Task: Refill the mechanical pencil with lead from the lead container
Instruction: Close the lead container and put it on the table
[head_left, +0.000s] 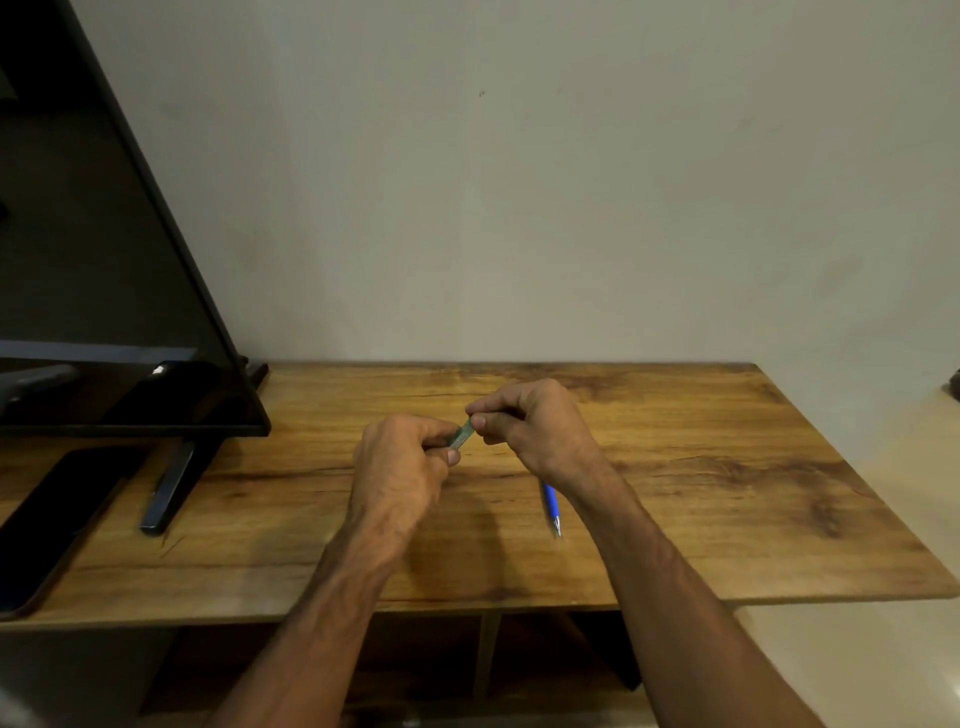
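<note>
A small greenish lead container (464, 434) is held above the middle of the wooden table (727, 493). My left hand (402, 457) grips its lower end with curled fingers. My right hand (530, 423) pinches its upper end between thumb and forefinger. Most of the container is hidden inside the two hands. The blue mechanical pencil (551, 508) lies on the table just under my right wrist, its metal tip pointing toward me; its far end is hidden by the wrist.
A black monitor (104, 312) stands at the back left on a dark foot (169, 491). A black phone (57, 525) lies flat at the left front. The table ends at a wall behind and drops off at the right.
</note>
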